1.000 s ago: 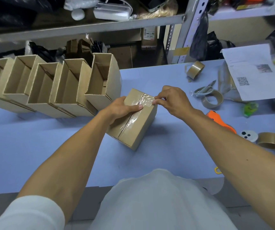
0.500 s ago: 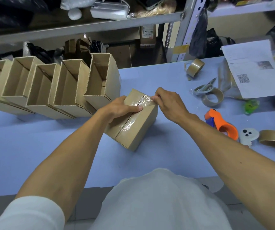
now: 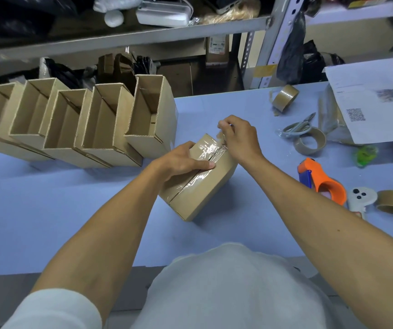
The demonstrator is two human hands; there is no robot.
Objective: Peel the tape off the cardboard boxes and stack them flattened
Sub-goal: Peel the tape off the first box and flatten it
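Blue table (image 3: 48, 210) under shelves: the box (image 3: 205, 186) sits at centre. The left hand (image 3: 181, 160) presses its top; the right hand (image 3: 238, 138), at one o'clock, pinches the tape (image 3: 211, 150). Pulling sharply could snap the film or tear cardboard.

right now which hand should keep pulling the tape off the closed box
The right hand: it already pinches the lifted end of the clear tape at the far edge of the closed box. The left hand lies on the box top, holding it down, so it probably should stay there.
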